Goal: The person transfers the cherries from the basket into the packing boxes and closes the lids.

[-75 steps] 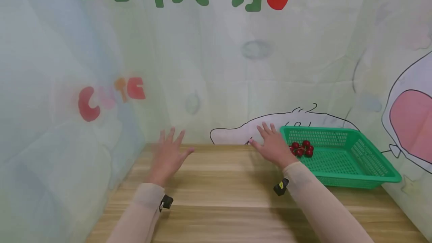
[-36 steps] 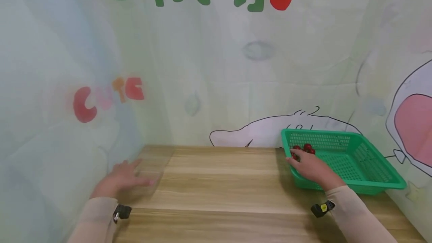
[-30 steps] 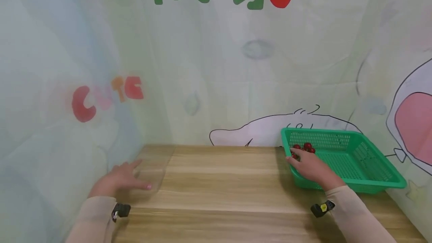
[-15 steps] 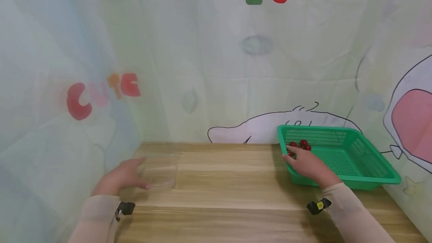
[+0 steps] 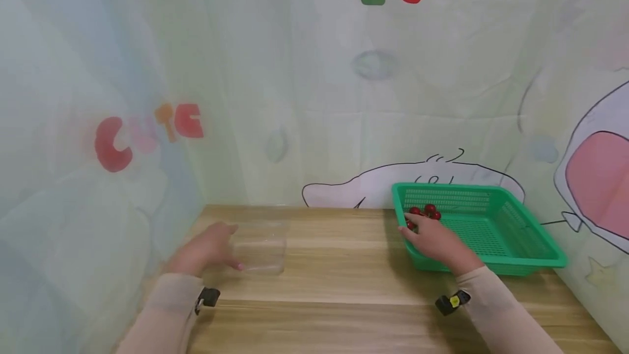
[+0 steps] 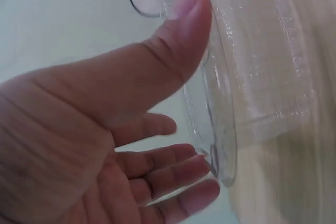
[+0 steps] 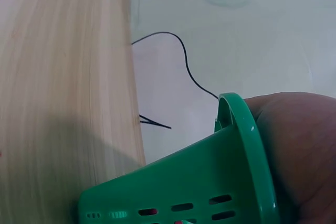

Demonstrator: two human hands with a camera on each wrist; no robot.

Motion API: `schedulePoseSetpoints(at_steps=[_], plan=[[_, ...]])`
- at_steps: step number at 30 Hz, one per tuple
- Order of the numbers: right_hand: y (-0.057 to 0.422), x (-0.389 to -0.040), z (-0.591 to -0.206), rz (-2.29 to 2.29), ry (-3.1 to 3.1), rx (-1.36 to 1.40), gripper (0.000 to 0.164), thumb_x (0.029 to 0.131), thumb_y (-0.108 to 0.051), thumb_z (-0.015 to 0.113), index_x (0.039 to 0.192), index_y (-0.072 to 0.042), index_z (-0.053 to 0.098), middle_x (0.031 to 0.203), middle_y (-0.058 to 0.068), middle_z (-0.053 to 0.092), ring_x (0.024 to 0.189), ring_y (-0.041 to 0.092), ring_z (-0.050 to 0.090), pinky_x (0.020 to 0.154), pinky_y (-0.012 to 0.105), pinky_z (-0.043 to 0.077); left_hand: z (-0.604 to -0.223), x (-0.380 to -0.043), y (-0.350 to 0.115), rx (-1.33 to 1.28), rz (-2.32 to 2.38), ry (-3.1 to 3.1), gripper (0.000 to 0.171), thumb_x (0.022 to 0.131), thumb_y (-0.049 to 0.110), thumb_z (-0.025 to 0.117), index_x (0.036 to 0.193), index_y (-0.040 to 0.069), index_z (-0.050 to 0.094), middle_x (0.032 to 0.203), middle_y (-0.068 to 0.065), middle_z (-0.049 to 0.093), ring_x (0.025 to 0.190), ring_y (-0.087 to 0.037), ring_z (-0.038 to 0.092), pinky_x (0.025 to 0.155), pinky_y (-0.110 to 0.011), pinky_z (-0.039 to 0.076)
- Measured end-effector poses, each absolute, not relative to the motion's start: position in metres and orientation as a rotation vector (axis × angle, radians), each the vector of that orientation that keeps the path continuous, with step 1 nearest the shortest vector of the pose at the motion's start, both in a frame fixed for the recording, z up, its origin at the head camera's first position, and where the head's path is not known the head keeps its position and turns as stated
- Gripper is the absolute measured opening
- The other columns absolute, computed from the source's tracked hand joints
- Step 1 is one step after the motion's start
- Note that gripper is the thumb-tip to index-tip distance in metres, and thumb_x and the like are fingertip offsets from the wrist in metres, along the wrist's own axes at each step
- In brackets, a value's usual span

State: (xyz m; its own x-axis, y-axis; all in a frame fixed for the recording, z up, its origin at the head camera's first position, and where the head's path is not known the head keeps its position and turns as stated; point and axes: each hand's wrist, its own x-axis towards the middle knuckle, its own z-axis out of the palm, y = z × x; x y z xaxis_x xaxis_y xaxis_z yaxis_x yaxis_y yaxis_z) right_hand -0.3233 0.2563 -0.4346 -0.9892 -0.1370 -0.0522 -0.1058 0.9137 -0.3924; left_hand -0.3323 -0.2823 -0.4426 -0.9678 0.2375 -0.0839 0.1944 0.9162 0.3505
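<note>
In the head view, a clear plastic container (image 5: pixel 267 250) sits on the left part of the wooden table. My left hand (image 5: pixel 208 246) is at its left side, fingers and thumb spread and only loosely bent. In the left wrist view, thumb and fingertips lie right at the container's rim (image 6: pixel 223 135). To the right stands a green plastic basket (image 5: pixel 491 262) with slotted walls. My right hand (image 5: pixel 437 239) grips its left rim, fingers over the inside and thumb outside. Several red cherries (image 5: pixel 429 210) lie in the basket's left end, partly hidden behind that hand.
The wooden tabletop (image 5: pixel 334 266) stretches between container and basket. A printed cloth (image 5: pixel 324 97) hangs along its back edge and both sides. Each wrist carries a small black camera (image 5: pixel 452 302).
My left hand has gone left to the clear container, which has since slid rightward with it. My right hand has taken the basket's rim, and the basket has shifted slightly left.
</note>
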Motion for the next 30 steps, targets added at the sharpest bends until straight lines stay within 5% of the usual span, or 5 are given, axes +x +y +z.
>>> schedulePoseSetpoints(at_steps=[10,15,19,30], plan=[[0.251,-0.342,-0.458,-0.679,3.000,-0.235,0.084,0.113,-0.069,0.055,0.170,-0.008,0.050,0.085,0.004,0.073,0.093,0.024,0.069,0.081,0.047,0.057,-0.440,-0.339,-0.237,0.265,0.441,2.950,0.121,0.064,0.045,0.112,0.157,-0.010,0.058,0.168,-0.037,0.050,0.156,-0.061,0.047,0.129,-0.072,0.043],[0.234,-0.329,-0.444,-0.664,3.001,-0.166,0.080,0.115,-0.062,0.058,0.170,-0.006,0.049,0.117,0.016,0.083,0.111,0.032,0.075,0.095,0.058,0.064,-0.442,-0.343,-0.221,0.302,0.417,2.956,0.128,0.062,0.050,0.112,0.161,-0.008,0.055,0.175,-0.032,0.046,0.160,-0.058,0.045,0.129,-0.072,0.043],[0.220,-0.322,-0.437,-0.633,3.014,-0.146,0.074,0.117,-0.054,0.059,0.169,-0.002,0.050,0.142,0.023,0.077,0.130,0.038,0.075,0.109,0.067,0.062,-0.439,-0.343,-0.212,0.324,0.424,2.940,0.128,0.064,0.049,0.112,0.163,-0.007,0.053,0.177,-0.029,0.043,0.163,-0.056,0.043,0.130,-0.072,0.042],[0.206,-0.322,-0.436,-0.649,2.982,-0.148,0.075,0.118,-0.055,0.056,0.171,-0.004,0.048,0.160,0.027,0.065,0.149,0.048,0.063,0.118,0.071,0.055,-0.437,-0.345,-0.199,0.405,0.417,2.839,0.120,0.074,0.051,0.106,0.172,0.010,0.049,0.183,-0.022,0.038,0.163,-0.054,0.045,0.129,-0.076,0.040]])
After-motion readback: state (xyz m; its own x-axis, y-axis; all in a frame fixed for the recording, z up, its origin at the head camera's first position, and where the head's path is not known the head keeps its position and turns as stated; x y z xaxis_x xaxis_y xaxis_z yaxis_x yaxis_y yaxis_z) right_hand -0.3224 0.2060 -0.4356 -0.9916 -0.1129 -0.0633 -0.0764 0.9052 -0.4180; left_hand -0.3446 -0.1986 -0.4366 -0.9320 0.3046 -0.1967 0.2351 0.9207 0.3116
